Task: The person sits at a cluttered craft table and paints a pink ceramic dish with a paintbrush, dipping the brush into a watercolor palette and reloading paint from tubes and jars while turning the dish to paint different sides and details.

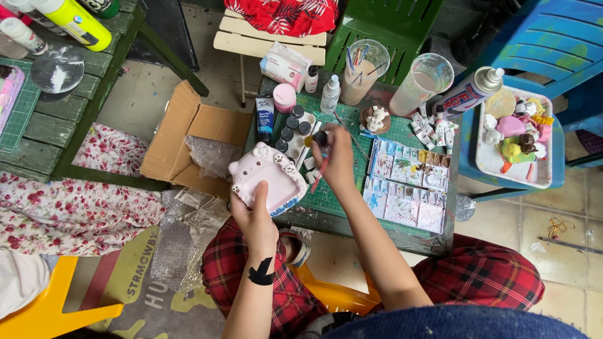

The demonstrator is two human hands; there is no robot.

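— Where is the pink ceramic figure [269, 179]?

— At the near edge of the green table [326, 199]. The left hand [254, 213] reaches up from the lap, thumb laid flat on its face, fingers clamped behind.

— And the right hand [338, 157]?

— Forearm stretched over the table, wrist bent, fingers pinched together on a small paint bottle [320, 138] and a red-handled brush [322, 168], beside the paint palettes [408, 188].

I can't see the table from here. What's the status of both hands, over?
Left hand grips pink ceramic figure. Right hand pinches small paint bottle and brush over green mat. Palette beside, untouched.
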